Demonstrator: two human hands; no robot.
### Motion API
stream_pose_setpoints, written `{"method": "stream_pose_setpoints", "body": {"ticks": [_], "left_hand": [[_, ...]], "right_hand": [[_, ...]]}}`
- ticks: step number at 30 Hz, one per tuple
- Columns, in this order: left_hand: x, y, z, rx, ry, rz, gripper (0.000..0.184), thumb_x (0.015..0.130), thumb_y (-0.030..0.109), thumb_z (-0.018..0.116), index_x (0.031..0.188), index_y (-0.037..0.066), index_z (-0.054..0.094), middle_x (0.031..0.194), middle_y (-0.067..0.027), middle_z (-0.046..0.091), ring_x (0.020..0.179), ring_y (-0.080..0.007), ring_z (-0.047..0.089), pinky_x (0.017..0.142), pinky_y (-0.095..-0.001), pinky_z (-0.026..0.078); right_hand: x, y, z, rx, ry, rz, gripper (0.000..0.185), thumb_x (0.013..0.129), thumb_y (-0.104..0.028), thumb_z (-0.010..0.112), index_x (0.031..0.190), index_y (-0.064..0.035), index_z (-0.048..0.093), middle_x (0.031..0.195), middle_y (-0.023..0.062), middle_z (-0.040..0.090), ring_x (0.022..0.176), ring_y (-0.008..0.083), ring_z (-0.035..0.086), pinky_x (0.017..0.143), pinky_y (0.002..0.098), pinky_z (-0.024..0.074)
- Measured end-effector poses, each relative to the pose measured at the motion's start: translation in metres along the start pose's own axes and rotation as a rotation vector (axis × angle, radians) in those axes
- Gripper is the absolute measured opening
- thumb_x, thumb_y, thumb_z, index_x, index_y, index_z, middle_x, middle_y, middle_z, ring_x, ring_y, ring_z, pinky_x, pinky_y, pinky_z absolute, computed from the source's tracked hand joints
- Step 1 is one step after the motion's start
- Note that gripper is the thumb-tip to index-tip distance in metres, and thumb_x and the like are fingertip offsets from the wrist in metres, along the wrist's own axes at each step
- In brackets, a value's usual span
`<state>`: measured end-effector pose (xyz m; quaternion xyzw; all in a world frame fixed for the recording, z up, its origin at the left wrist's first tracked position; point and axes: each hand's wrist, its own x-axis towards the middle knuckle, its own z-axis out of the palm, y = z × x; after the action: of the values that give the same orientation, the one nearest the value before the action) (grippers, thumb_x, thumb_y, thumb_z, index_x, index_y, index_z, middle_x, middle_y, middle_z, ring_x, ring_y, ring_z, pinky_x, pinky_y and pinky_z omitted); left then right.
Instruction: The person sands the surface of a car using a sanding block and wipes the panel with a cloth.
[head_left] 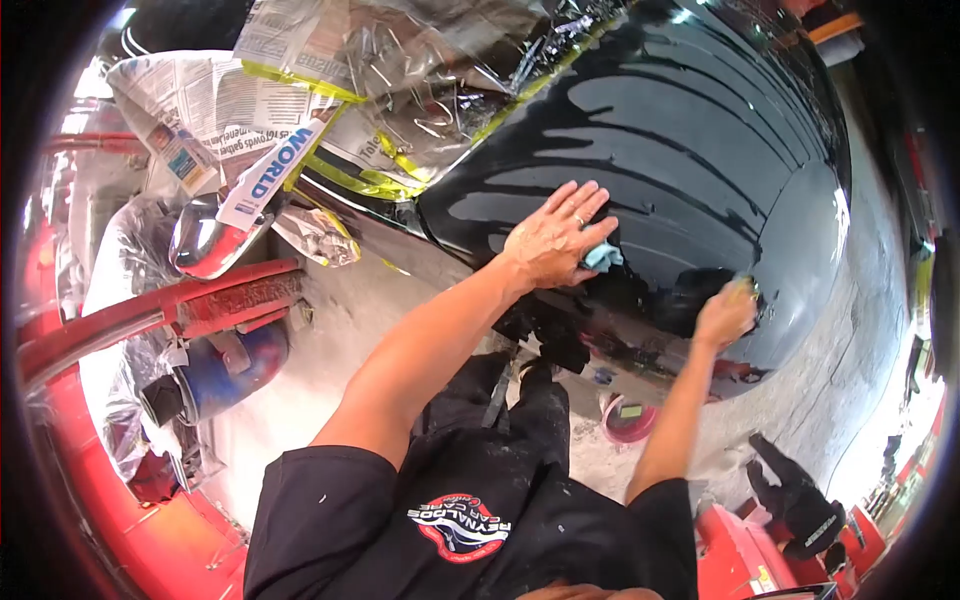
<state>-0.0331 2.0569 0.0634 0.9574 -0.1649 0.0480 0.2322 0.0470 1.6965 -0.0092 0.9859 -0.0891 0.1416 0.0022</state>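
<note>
"Clamped on what, with the right hand [726,316]?"

"On a yellowish pad [743,288], at the near right of the wet black car panel [690,200]."

"With the left hand [552,240]?"

"Laid flat on the panel's near left, light-blue cloth [603,258] at the inner edge; cannot tell if gripped."

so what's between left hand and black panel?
Head view: a blue pad or cloth pokes out under the left hand, over the black panel; rest hidden.

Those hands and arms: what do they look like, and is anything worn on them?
The left arm and right arm are bare below short black sleeves. The left hand wears a thin ring; neither it nor the right hand shows a glove.
</note>
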Motion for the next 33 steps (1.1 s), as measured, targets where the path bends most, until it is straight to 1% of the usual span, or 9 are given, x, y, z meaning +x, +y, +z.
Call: {"method": "stream_pose_setpoints", "body": {"ticks": [2, 4, 10, 13, 16, 17, 20, 26, 33], "left_hand": [[0.000, -0.001, 0.001, -0.015, 0.020, 0.007, 0.072, 0.074, 0.037, 0.083, 0.137, 0.015, 0.058, 0.154, -0.0188, 0.043, 0.149, -0.0341, 0.034, 0.125, -0.0470, 0.023], [-0.001, -0.002, 0.002, -0.024, 0.040, 0.012, 0.071, 0.074, 0.036, 0.083, 0.137, 0.014, 0.058, 0.154, -0.0188, 0.044, 0.148, -0.0341, 0.035, 0.124, -0.0473, 0.024], [0.000, -0.003, 0.006, -0.014, 0.065, 0.030, 0.067, 0.078, 0.035, 0.080, 0.137, 0.013, 0.058, 0.152, -0.0196, 0.045, 0.146, -0.0347, 0.038, 0.124, -0.0478, 0.025], [0.001, -0.003, 0.005, 0.003, 0.037, 0.023, 0.065, 0.079, 0.035, 0.078, 0.137, 0.012, 0.058, 0.153, -0.0200, 0.045, 0.146, -0.0351, 0.038, 0.124, -0.0479, 0.026], [0.000, -0.004, 0.005, 0.020, 0.026, 0.035, 0.063, 0.081, 0.034, 0.077, 0.137, 0.012, 0.058, 0.153, -0.0196, 0.045, 0.147, -0.0346, 0.037, 0.125, -0.0477, 0.025], [-0.002, -0.002, 0.007, 0.005, 0.039, 0.026, 0.063, 0.081, 0.033, 0.077, 0.137, 0.012, 0.058, 0.153, -0.0194, 0.045, 0.147, -0.0343, 0.037, 0.125, -0.0476, 0.025], [-0.003, -0.004, 0.007, -0.013, 0.066, 0.017, 0.061, 0.082, 0.030, 0.075, 0.138, 0.011, 0.057, 0.153, -0.0192, 0.045, 0.147, -0.0339, 0.037, 0.125, -0.0472, 0.025], [-0.003, -0.004, 0.014, -0.031, 0.098, -0.008, 0.053, 0.087, 0.022, 0.069, 0.137, 0.008, 0.057, 0.151, -0.0198, 0.046, 0.147, -0.0337, 0.037, 0.125, -0.0462, 0.025], [-0.050, -0.010, -0.001, 0.000, 0.387, -0.249, 0.047, 0.078, 0.014, 0.069, 0.123, 0.003, 0.065, 0.142, -0.0188, 0.055, 0.139, -0.0335, 0.048, 0.120, -0.0472, 0.032]], "right_hand": [[-0.056, -0.050, -0.023, 0.239, 0.307, -0.283, 0.037, 0.096, -0.026, 0.065, 0.126, -0.0044, 0.064, 0.120, 0.0184, 0.065, 0.111, 0.0365, 0.061, 0.094, 0.0513, 0.0457], [-0.077, -0.048, -0.040, 0.291, 0.162, -0.375, 0.039, 0.097, -0.028, 0.065, 0.127, -0.0040, 0.065, 0.128, 0.0201, 0.063, 0.117, 0.0359, 0.060, 0.096, 0.0503, 0.0463], [0.014, 0.023, 0.003, 0.064, 0.026, 0.057, 0.030, 0.093, -0.029, 0.066, 0.107, -0.0021, 0.070, 0.098, 0.0222, 0.068, 0.094, 0.0414, 0.064, 0.088, 0.0498, 0.0484], [-0.056, -0.060, -0.040, 0.260, 0.272, -0.253, 0.025, 0.089, -0.022, 0.072, 0.104, -0.0020, 0.071, 0.098, 0.0186, 0.069, 0.094, 0.0381, 0.065, 0.088, 0.0479, 0.0492], [-0.030, -0.019, -0.036, 0.309, 0.250, -0.426, 0.027, 0.092, -0.022, 0.070, 0.106, 0.0000, 0.071, 0.102, 0.0201, 0.070, 0.096, 0.0389, 0.065, 0.089, 0.0487, 0.0493], [-0.007, 0.009, -0.018, 0.243, 0.098, -0.079, 0.028, 0.093, -0.024, 0.067, 0.106, 0.0010, 0.071, 0.104, 0.0216, 0.071, 0.097, 0.0405, 0.065, 0.086, 0.0501, 0.0495], [0.028, 0.018, -0.004, 0.076, -0.011, 0.071, 0.029, 0.095, -0.026, 0.063, 0.105, 0.0003, 0.069, 0.098, 0.0224, 0.070, 0.094, 0.0417, 0.065, 0.083, 0.0524, 0.0490], [-0.093, -0.082, -0.075, 0.421, -0.047, -0.529, 0.037, 0.091, -0.015, 0.069, 0.124, -0.0007, 0.063, 0.129, 0.0221, 0.061, 0.117, 0.0404, 0.058, 0.098, 0.0494, 0.0456], [-0.054, -0.105, -0.077, 0.498, 0.006, -0.365, 0.040, 0.093, -0.010, 0.061, 0.132, 0.0002, 0.058, 0.134, 0.0246, 0.057, 0.125, 0.0428, 0.053, 0.106, 0.0505, 0.0399]]}}
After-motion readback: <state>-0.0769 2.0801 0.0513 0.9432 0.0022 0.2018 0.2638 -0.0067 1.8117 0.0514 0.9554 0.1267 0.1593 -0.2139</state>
